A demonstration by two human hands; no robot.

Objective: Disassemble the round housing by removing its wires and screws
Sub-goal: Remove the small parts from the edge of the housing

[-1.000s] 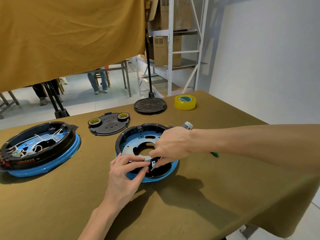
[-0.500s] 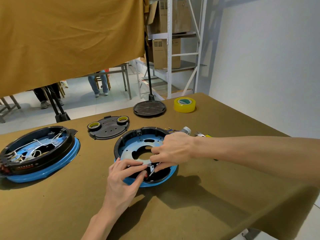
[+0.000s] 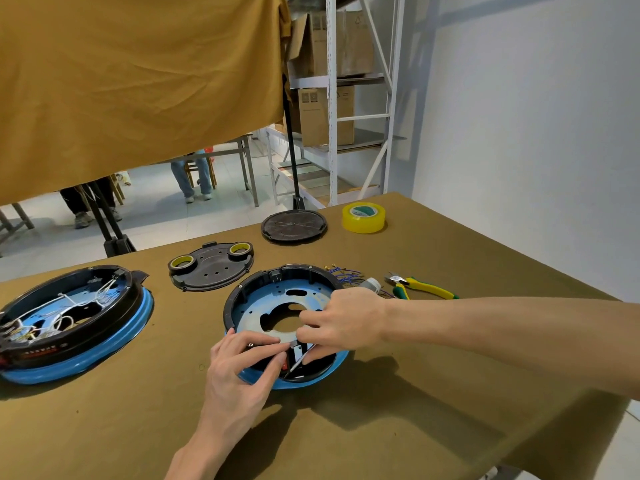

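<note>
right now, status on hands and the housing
Both hands, left and right, on housing near rim; right pinches thin metal tool. Housing wire-free. Pliers aside, nothing blocking.

The right hand and left hand cover the six-o'clock rim of the round blue-and-black plastic housing, hiding whatever the fingertips pinch, while the second wired blue housing is cut off at nine o'clock.

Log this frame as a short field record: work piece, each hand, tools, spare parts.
work piece: round housing, blue plate, wires out
left hand: grips housing's near rim
right hand: pinches thin metal tool at near edge
tools: pliers, tape roll
loose: blue wires
spare: second housing, still wired
</note>
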